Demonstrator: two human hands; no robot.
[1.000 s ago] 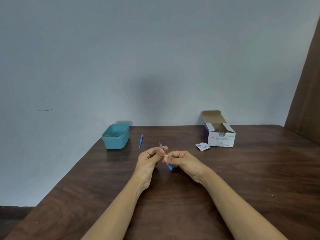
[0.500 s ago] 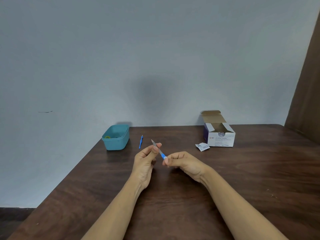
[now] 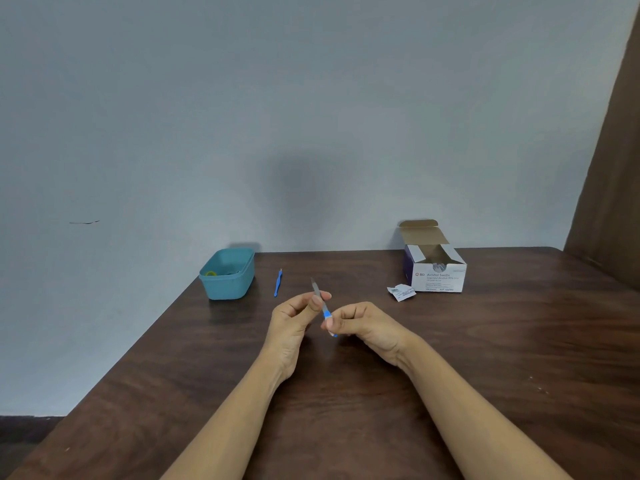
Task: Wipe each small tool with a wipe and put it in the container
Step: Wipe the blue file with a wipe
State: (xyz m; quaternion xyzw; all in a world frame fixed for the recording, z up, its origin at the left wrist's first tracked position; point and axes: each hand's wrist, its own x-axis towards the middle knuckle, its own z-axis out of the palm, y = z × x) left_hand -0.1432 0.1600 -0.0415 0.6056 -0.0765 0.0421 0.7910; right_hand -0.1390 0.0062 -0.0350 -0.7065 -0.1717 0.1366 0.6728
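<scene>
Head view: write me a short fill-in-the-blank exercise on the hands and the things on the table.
The left hand and right hand hold one small tool with a ____ handle.
The teal container sits near the far ____ corner of the table.
The alcohol swab box has its top flaps ____.
Missing: blue; left; open.

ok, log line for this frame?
left hand: pinches tool at metal end | right hand: grips its blue handle | second tool: on table | container: back left
</scene>
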